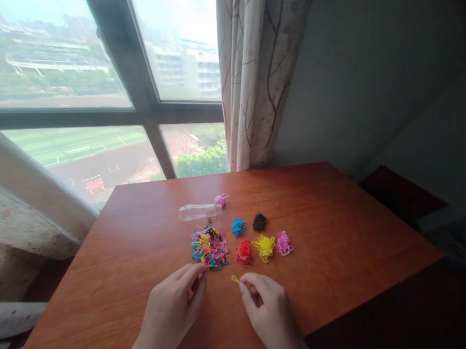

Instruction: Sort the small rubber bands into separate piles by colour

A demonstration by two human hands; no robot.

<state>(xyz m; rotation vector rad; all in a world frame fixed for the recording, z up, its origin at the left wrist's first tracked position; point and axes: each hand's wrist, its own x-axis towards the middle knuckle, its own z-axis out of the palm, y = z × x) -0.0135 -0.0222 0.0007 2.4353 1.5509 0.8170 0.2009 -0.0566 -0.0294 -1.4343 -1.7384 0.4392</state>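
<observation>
My right hand (pixel 266 302) pinches a small yellow rubber band (pixel 235 279) between thumb and forefinger, its loop sticking out to the left. Thumb and forefinger of my left hand (pixel 180 292) are closed together at the near edge of a mixed pile of colored rubber bands (pixel 210 246); whatever they hold is too small to make out. Right of that pile lie sorted heaps: blue bands (pixel 238 226), black bands (pixel 259 221), red bands (pixel 244 253), yellow bands (pixel 265 247) and pink bands (pixel 284 243).
Behind the heaps a clear plastic bottle (pixel 198 212) lies on its side, with a pink cap (pixel 220 200) by its mouth. The wooden table (pixel 337 252) reaches back to a window and a patterned curtain (pixel 248 81). Its right edge borders a dark area.
</observation>
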